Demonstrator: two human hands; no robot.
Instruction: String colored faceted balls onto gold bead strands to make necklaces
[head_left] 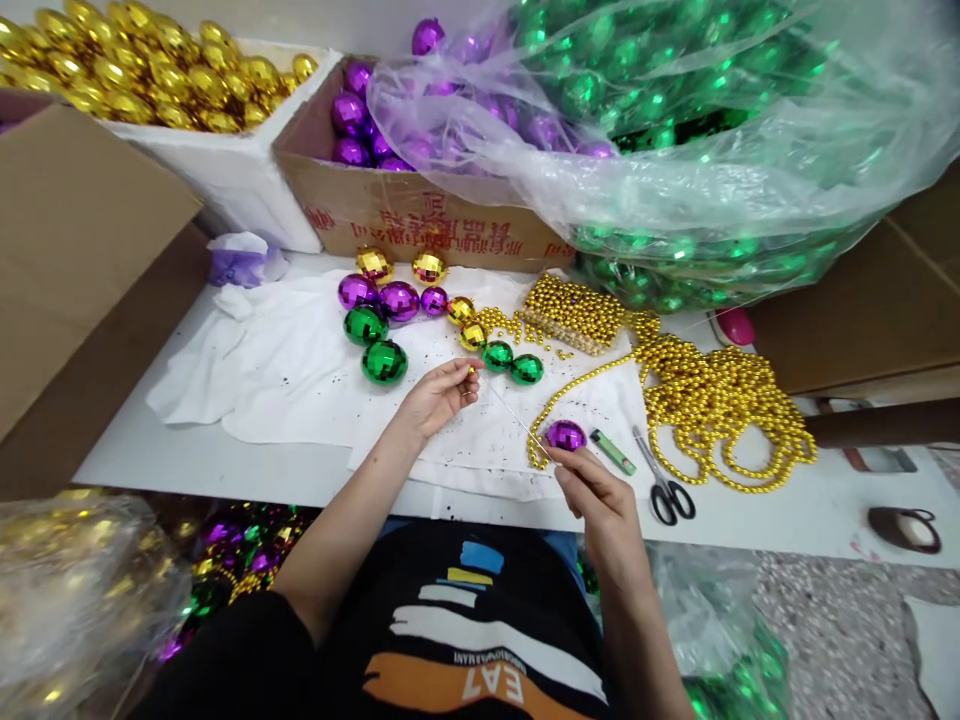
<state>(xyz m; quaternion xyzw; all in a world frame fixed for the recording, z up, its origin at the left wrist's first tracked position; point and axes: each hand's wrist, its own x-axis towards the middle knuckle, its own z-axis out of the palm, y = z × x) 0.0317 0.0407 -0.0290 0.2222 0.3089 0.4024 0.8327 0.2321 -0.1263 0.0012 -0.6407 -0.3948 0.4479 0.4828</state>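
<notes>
My left hand (444, 392) is closed in a pinch on a small gold bead (472, 371). My right hand (600, 492) pinches the lower end of a thin, pale needle-like strand (517, 416), which slants up toward the bead; whether it passes through the bead I cannot tell. Just beyond my right fingertips lies a purple faceted ball (565, 435), beside a gold bead string (570, 385). Green faceted balls (497, 356) sit close above my left fingers. Other gold, purple (399, 300) and green balls are grouped farther back on a white cloth (285, 390).
A block of gold beads (574, 312) and a heap of gold bead strands (720, 405) lie at the right. Near my right hand are a green lighter (613, 452) and scissors (667, 490). Behind stand a white foam box (225, 180), a cardboard box (420, 215) and a plastic bag (720, 210) of balls.
</notes>
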